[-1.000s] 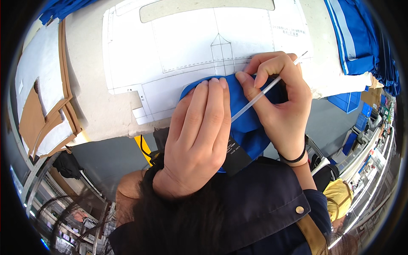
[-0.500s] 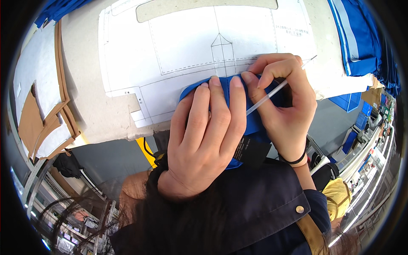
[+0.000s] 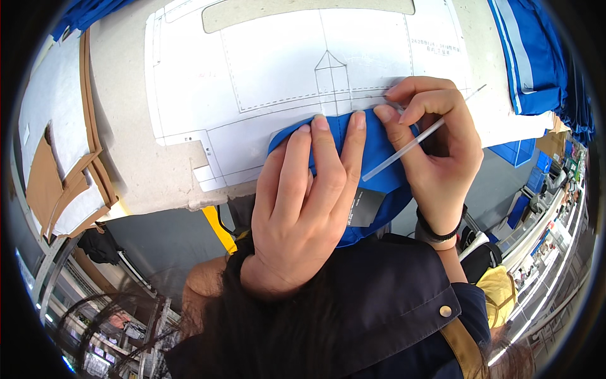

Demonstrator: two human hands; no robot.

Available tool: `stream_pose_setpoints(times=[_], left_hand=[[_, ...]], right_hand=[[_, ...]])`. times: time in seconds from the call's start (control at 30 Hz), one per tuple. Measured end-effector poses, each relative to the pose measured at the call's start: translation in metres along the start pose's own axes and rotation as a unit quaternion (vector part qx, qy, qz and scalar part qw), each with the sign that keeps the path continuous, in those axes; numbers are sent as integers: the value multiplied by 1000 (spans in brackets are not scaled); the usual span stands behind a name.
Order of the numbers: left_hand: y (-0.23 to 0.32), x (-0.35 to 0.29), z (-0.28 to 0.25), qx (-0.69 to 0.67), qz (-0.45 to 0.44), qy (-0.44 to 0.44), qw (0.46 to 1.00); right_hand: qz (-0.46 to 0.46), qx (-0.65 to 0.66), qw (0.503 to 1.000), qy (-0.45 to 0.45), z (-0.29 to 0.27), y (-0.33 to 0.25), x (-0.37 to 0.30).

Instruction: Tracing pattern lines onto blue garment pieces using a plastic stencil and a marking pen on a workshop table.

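A piece of blue fabric (image 3: 392,165) lies over the near edge of a white paper pattern (image 3: 278,60) marked with drawn lines. My left hand (image 3: 303,196) rests on it with fingers stretched out, two fingertips on either side of a seam near the fabric's far edge; its thumb is hidden. My right hand (image 3: 442,136) is closed round a slim white rod like a pen refill (image 3: 404,150), its thin tip pointing up and away to the right. The right thumb and forefinger are by the fabric's far right edge. A black label (image 3: 366,208) shows on the fabric below.
Brown card and paper pattern pieces (image 3: 60,170) overhang the table's left end. Folded blue garments with pale stripes (image 3: 527,57) lie at the right, other blue cloth (image 3: 88,14) at the far left. A yellow bar (image 3: 219,227) stands below the table edge (image 3: 170,205).
My right hand has shifted slightly right with the rod. Two fingertips of my left hand have spread apart, baring the seam. The label has swung, and more blue fabric shows beside my right hand.
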State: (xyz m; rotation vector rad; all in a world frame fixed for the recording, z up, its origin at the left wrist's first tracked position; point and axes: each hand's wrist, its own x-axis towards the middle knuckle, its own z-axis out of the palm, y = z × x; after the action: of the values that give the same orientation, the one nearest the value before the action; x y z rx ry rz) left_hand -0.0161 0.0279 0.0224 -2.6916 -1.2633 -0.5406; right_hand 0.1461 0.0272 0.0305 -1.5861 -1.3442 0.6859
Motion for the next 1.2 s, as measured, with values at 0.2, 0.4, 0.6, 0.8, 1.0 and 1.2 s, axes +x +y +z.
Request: stream_pose_setpoints(times=[0.2,0.4,0.6,0.8,1.0,1.2], left_hand=[[2,0,-5,-2,-3,7,1000],[4,1,-11,-3,-7,21,1000],[2,-1,-10,-2,-16,33,999],[4,0,-12,-7,-14,33,999],[6,-2,-7,-16,-17,26,999],[8,-2,-2,-31,-18,15,999]], right_hand=[[-1,-5,1000,-3,-2,0,1],[14,11,1000,-5,-2,-3,2],[-67,181,980,49,-26,-6,5],[114,200,973,5,13,-28,16],[43,69,996,-21,23,-30,16],[43,30,998,41,31,-24,18]])
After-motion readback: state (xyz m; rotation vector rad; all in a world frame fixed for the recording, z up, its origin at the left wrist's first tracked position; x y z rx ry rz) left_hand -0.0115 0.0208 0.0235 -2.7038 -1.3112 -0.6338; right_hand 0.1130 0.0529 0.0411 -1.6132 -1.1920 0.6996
